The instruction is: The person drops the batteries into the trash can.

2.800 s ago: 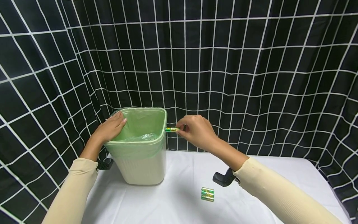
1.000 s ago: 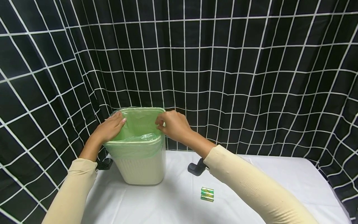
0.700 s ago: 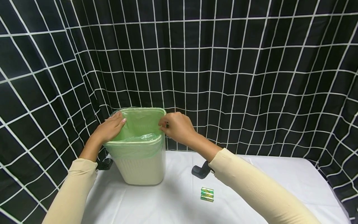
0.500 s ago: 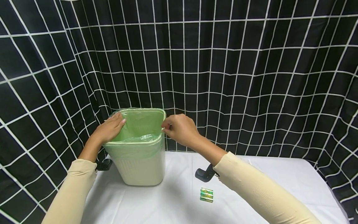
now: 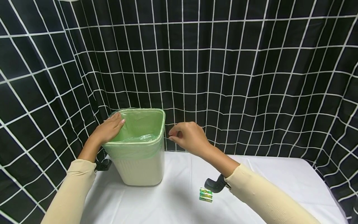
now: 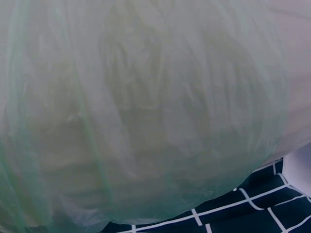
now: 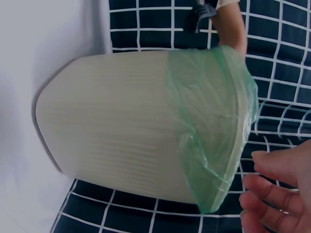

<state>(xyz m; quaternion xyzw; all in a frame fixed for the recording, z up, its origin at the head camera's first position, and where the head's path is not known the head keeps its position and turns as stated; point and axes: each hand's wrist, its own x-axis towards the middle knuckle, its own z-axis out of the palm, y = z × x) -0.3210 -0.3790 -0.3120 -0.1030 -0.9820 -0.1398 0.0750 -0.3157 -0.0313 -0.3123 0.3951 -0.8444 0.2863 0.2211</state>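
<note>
Nothing is held by the loosely bent right hand (image 5: pixel 191 138); the trash bin (image 5: pixel 142 171) is touched by the flat left hand (image 5: pixel 107 129). Batteries (image 5: pixel 205 195), likely slippery, are best pinched by their ends.

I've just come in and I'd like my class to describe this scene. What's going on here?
A person is working with both bare hands at a pale bin lined with a green bag. The left hand rests on the bin's left rim. The right hand is just off the bin's right side, holding nothing visible. A few green-and-gold cylinders, apparently batteries, lie side by side on the white cloth. The bin's bottom is hidden.
</note>
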